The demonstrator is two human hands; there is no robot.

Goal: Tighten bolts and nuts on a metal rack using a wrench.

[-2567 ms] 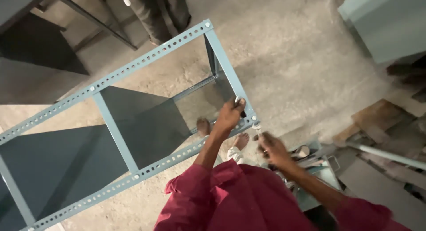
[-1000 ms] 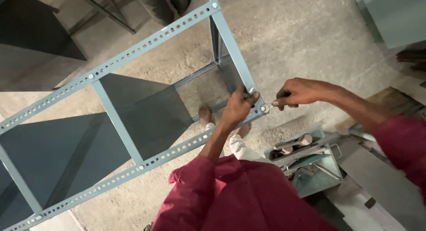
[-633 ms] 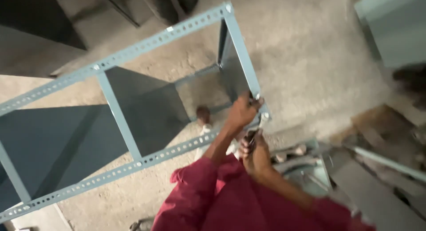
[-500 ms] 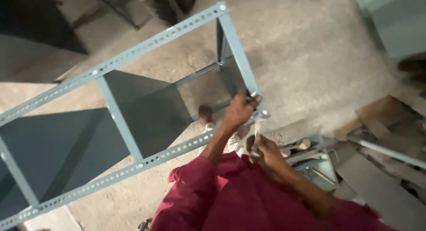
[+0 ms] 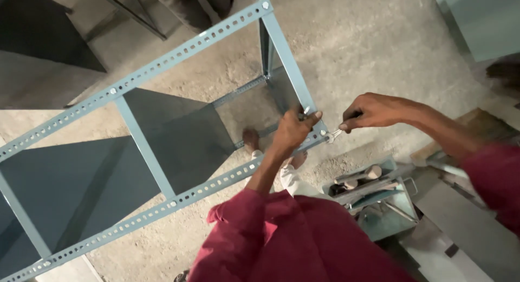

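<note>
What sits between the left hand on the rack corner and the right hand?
In the head view, the left hand grips the slotted-angle rack corner. Between it and the right hand lies only the metal tool the right hand holds, its tip at the corner.

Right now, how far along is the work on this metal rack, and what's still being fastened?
Done: the blue rack frame stands with shelves fitted and bolts showing along its rails. In hand: the left hand grips the near corner while the right hand sets a wrench on that corner's bolt. Left: finishing that corner; other joints can't be judged. More tools sit in the toolbox.
</note>
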